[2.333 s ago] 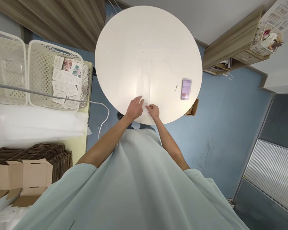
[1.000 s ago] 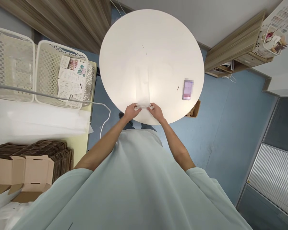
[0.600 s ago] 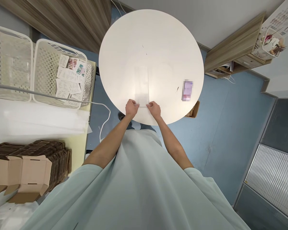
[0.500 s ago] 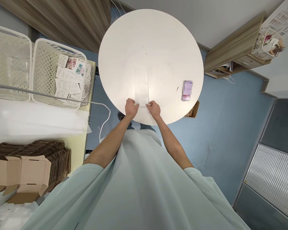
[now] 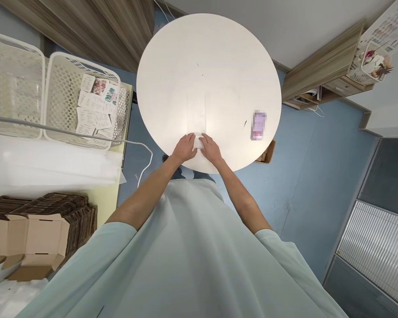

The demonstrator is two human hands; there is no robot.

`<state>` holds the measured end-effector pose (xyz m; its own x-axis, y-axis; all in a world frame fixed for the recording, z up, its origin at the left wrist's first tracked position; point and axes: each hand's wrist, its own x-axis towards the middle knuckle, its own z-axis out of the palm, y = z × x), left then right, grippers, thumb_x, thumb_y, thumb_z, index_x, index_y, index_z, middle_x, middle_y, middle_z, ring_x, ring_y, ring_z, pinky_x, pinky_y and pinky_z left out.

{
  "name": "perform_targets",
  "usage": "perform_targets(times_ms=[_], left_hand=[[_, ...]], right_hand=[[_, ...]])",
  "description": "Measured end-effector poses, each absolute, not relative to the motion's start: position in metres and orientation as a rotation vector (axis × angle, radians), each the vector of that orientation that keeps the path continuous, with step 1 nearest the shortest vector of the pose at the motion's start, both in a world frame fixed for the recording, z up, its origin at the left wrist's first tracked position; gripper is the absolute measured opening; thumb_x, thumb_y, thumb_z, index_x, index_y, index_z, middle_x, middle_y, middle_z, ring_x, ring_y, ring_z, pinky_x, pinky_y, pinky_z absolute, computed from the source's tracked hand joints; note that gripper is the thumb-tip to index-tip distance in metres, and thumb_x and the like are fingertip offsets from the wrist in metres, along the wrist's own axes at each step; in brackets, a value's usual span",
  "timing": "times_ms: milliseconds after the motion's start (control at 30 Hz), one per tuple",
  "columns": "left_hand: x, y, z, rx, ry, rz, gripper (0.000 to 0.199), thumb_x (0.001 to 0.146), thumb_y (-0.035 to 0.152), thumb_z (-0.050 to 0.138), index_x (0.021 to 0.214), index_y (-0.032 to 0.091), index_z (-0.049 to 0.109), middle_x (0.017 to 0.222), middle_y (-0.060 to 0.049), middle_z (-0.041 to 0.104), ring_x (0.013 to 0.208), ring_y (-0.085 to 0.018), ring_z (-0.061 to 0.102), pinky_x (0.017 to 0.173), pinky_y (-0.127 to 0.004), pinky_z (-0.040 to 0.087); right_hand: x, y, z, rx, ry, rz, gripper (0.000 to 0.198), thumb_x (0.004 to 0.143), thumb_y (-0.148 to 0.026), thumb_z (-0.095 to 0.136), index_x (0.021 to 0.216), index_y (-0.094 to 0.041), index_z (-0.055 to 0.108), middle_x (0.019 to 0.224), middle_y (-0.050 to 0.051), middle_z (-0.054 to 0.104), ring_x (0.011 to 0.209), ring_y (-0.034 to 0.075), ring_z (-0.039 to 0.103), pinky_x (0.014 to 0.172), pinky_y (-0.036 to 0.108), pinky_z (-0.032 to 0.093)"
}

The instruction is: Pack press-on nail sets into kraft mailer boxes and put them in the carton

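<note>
A thin, whitish, see-through strip of sheet [image 5: 196, 112] lies lengthwise on the round white table [image 5: 205, 48], hard to tell from the tabletop. Its near end is folded over near the table's front edge. My left hand [image 5: 185, 149] grips the left side of that folded end, its fingers curled over the top and the thumb on the near side. On the other side my right hand [image 5: 211, 149] grips it the same way. A small white patch of the fold shows between the fingertips; the rest is hidden under my hands.
A blurred purple packet [image 5: 258, 125] lies at the table's right. White baskets [image 5: 61, 95], one with printed cards, stand on the left table beside white sheets [image 5: 53, 163] and stacked cardboard boxes [image 5: 48, 238]. A small brown box [image 5: 270, 152] sits below the table's right edge.
My fingers have moved forward over the sheet's near end and curled around it. Earlier, both hands pinched its near corners farther apart. The folded end is now a short bundle between them.
</note>
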<state>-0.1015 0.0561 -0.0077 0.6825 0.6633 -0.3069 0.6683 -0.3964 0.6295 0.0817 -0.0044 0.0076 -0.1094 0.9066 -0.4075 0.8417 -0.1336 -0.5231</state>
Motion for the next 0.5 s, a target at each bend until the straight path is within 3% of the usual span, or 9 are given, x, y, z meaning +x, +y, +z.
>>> perform_targets(times_ms=[333,500], left_hand=[[-0.131,0.019,0.003,2.170,0.950,-0.149,0.086,0.093,0.035,0.062,0.170,0.007,0.036,0.174,-0.023,0.043,0.165,-0.034,0.037,0.138,-0.054,0.021],[-0.133,0.020,0.003,2.190,0.936,-0.184,0.085,0.092,0.031,0.064,0.170,0.011,0.037,0.174,-0.021,0.045,0.164,-0.032,0.040,0.139,-0.052,0.021]], right_hand=[[0.083,-0.060,0.012,-1.950,-2.011,1.087,0.046,0.108,-0.025,0.052,0.153,-0.018,0.056,0.172,0.017,0.048,0.156,0.030,0.050,0.129,0.051,0.046],[0.085,-0.069,0.011,-1.896,-2.114,1.106,0.060,0.103,-0.034,0.067,0.159,-0.019,0.051,0.175,0.018,0.043,0.158,0.034,0.047,0.125,0.053,0.049]])
